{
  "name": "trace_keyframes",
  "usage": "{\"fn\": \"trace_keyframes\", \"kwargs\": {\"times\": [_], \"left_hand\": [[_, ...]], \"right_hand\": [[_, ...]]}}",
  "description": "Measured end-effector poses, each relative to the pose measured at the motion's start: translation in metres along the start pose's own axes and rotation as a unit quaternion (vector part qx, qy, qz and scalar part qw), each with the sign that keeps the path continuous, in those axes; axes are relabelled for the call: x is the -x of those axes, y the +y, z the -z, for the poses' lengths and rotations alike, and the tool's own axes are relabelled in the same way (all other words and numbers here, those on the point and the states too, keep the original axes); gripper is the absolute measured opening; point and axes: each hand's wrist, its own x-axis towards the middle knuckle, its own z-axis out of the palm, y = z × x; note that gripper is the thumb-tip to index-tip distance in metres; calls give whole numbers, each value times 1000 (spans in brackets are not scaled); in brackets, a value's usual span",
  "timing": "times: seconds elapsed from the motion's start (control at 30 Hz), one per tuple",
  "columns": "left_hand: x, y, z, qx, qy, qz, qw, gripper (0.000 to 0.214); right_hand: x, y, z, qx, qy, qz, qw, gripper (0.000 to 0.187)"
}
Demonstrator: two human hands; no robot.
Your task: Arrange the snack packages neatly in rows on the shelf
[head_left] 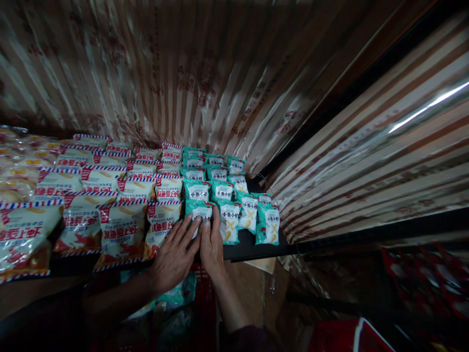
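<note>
My left hand [177, 252] lies with its fingers apart against the front of a small green-and-white snack bag [198, 210]. Beside it, my right hand [212, 243] rests with outstretched fingers along the right side of the same bag. That bag stands upright at the front of a green row, its lower part covered by my fingers. To the right stand more green bags, among them a front one [229, 222] close to my right fingers. Larger white snack bags with red lettering [122, 232] fill rows on the left, one [161, 222] next to my left hand.
A dark shelf [252, 251] carries the bags. Striped, shiny sheeting [205, 73] covers the back and right side. Below my arms, a red basket [204, 298] holds green bags [180, 289]. Dark red packages [425, 274] lie lower right.
</note>
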Motion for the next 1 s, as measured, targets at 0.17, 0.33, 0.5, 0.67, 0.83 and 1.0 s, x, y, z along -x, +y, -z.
{"fn": "trace_keyframes", "kwargs": {"times": [0.17, 0.33, 0.5, 0.67, 0.83, 1.0], "left_hand": [[-1, 0, -2, 17, 10, 5, 1000, 46], [-1, -1, -2, 25, 13, 7, 1000, 47], [1, 1, -3, 33, 14, 19, 999, 51], [0, 1, -4, 29, 31, 16, 999, 54], [1, 2, -3, 27, 39, 18, 999, 53], [7, 4, -3, 25, 42, 16, 999, 51]], "right_hand": [[-6, 0, 4, -6, -12, 9, 1000, 63], [-7, 1, 1, 7, -8, 15, 1000, 62], [-6, 1, -1, 13, -20, 16, 1000, 63], [-6, 3, -1, 12, -17, 23, 1000, 61], [-5, 7, -2, 40, 17, 73, 996, 55], [5, 16, -5, 101, 53, 151, 982, 51]]}}
